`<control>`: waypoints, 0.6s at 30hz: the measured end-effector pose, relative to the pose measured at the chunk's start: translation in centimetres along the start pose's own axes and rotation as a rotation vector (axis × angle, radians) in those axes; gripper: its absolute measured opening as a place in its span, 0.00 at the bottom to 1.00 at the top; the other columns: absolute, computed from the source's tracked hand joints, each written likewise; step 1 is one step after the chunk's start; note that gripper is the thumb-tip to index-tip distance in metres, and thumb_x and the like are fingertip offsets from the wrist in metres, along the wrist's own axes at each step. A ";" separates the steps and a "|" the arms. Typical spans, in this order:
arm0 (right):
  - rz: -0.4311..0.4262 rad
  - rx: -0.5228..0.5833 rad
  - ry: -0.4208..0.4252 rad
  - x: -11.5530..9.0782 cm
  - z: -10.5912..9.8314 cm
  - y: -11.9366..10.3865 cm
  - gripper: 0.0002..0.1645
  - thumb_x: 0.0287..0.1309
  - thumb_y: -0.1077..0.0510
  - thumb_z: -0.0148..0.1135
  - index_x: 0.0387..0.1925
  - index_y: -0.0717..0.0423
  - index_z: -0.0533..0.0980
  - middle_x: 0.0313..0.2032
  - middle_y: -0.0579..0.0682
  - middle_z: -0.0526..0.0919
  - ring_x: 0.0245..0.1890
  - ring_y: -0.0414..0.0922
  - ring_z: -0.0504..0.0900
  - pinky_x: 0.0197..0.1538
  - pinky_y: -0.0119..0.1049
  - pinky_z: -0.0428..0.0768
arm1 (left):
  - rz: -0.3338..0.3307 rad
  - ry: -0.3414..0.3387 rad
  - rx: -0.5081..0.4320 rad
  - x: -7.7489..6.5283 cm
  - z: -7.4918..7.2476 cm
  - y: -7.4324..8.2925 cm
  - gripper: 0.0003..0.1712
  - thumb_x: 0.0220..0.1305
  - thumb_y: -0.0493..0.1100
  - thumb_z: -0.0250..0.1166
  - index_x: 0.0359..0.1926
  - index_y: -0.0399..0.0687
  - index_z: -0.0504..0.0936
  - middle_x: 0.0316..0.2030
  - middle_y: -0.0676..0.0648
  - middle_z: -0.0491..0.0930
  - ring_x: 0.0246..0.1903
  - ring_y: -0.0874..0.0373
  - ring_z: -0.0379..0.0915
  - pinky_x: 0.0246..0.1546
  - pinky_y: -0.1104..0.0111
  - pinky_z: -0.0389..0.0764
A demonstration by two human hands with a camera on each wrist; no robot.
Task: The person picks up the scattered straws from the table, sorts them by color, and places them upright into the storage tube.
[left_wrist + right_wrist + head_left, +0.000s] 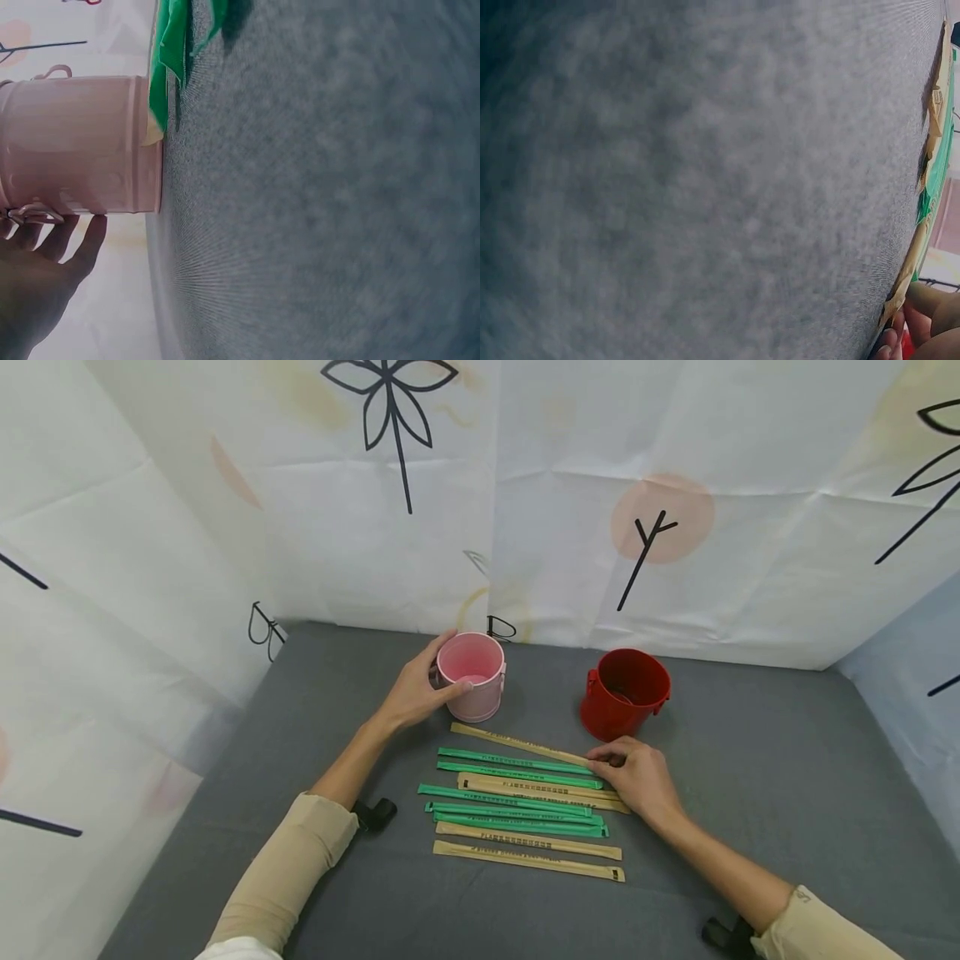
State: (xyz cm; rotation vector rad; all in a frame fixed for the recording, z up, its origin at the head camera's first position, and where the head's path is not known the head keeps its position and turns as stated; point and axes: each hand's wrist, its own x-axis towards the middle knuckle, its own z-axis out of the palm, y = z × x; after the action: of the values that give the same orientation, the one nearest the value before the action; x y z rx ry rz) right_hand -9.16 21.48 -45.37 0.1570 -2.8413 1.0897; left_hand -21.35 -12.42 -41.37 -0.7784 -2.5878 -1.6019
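Note:
My left hand (418, 690) holds a small pink bucket (484, 700) from its left side, thumb across the front wall and fingers behind. In the left wrist view the bucket (75, 142) stands upright on the grey cloth, fingertips against its side by a small handle loop. My right hand (639, 778) pinches the right end of the farthest tan paper-wrapped straw (525, 746), which slants across behind the rest. Nearer to me, several green wrapped straws (510, 802) and tan wrapped straws (528, 841) lie side by side in a column.
A red bucket (600, 714) stands upright just beyond my right hand. Grey cloth (465, 918) covers the table. White printed sheets (555, 552) hang behind the table and at its sides. Dark wrist cameras (375, 815) sit on both my forearms.

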 end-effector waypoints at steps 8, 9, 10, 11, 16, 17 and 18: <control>0.003 -0.014 0.018 -0.1 0.5 -0.1 0.03 0.53 0.58 0.75 0.31 0.49 0.86 0.33 0.46 0.82 0.30 0.42 0.75 0.35 0.37 0.73 | -0.023 -0.004 -0.032 -0.6 -0.4 2.9 0.47 0.59 0.36 0.70 0.74 0.33 0.55 0.64 0.30 0.68 0.59 0.32 0.70 0.57 0.45 0.73; 0.000 -0.016 0.018 -0.1 0.5 -0.1 0.04 0.53 0.58 0.75 0.31 0.49 0.85 0.33 0.46 0.82 0.30 0.42 0.74 0.35 0.37 0.73 | -0.024 -0.003 -0.035 -0.6 -0.4 3.0 0.47 0.59 0.36 0.70 0.74 0.33 0.55 0.64 0.30 0.68 0.59 0.32 0.70 0.57 0.45 0.73; -0.004 -0.019 0.018 -0.1 0.5 -0.1 0.04 0.53 0.59 0.75 0.30 0.49 0.85 0.32 0.45 0.82 0.30 0.42 0.74 0.35 0.37 0.72 | -0.024 -0.003 -0.040 -0.6 -0.4 2.9 0.47 0.59 0.35 0.69 0.74 0.33 0.55 0.64 0.30 0.68 0.59 0.32 0.70 0.57 0.45 0.73; -0.008 -0.022 0.018 -0.1 0.5 -0.2 0.04 0.53 0.59 0.75 0.30 0.49 0.85 0.31 0.45 0.82 0.30 0.42 0.73 0.35 0.38 0.72 | -0.025 -0.003 -0.043 -0.6 -0.4 2.9 0.47 0.59 0.35 0.69 0.74 0.34 0.55 0.64 0.30 0.68 0.59 0.32 0.70 0.57 0.44 0.73; -0.031 -0.029 0.017 -0.1 0.6 -0.2 0.04 0.53 0.59 0.75 0.30 0.49 0.84 0.27 0.42 0.82 0.29 0.42 0.73 0.37 0.40 0.71 | -0.025 -0.007 -0.053 -0.6 -0.2 2.7 0.47 0.60 0.35 0.69 0.74 0.34 0.54 0.64 0.29 0.67 0.59 0.31 0.69 0.56 0.43 0.73; -0.037 -0.027 0.019 -0.1 0.6 -0.2 0.05 0.53 0.59 0.75 0.31 0.49 0.84 0.27 0.42 0.82 0.29 0.42 0.73 0.37 0.41 0.71 | -0.024 -0.007 -0.051 -0.7 -0.2 2.7 0.47 0.60 0.35 0.69 0.74 0.34 0.54 0.64 0.29 0.68 0.59 0.31 0.69 0.56 0.43 0.73; -0.044 -0.024 0.020 -0.1 0.6 -0.2 0.05 0.53 0.59 0.75 0.31 0.49 0.84 0.27 0.42 0.82 0.30 0.42 0.74 0.37 0.41 0.72 | -0.024 -0.007 -0.053 -0.7 -0.2 2.7 0.47 0.60 0.35 0.69 0.74 0.34 0.54 0.64 0.28 0.67 0.59 0.31 0.69 0.56 0.43 0.72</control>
State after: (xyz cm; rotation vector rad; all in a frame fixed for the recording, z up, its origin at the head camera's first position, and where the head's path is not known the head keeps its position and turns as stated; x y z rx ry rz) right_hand -9.05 20.96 -45.71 0.2052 -2.8183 1.0422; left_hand -19.73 -11.91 -39.14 -0.7602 -2.5792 -1.6837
